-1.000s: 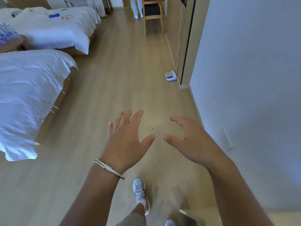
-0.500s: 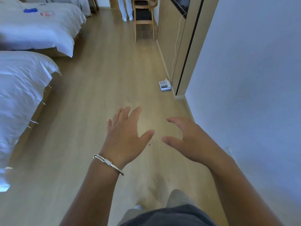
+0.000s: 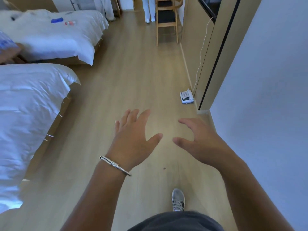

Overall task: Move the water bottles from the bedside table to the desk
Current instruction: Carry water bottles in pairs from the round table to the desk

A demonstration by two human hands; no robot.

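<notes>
Both hands empty: left hand (image 3: 133, 139) and right hand (image 3: 200, 140) spread wide over the floor (image 3: 125, 80). No bottles visible; carrying apparently remains to do.

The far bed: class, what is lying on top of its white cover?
On the far bed lie a small blue item, a small red and white item and something dark near its left end. Blur hides what they are.
</notes>
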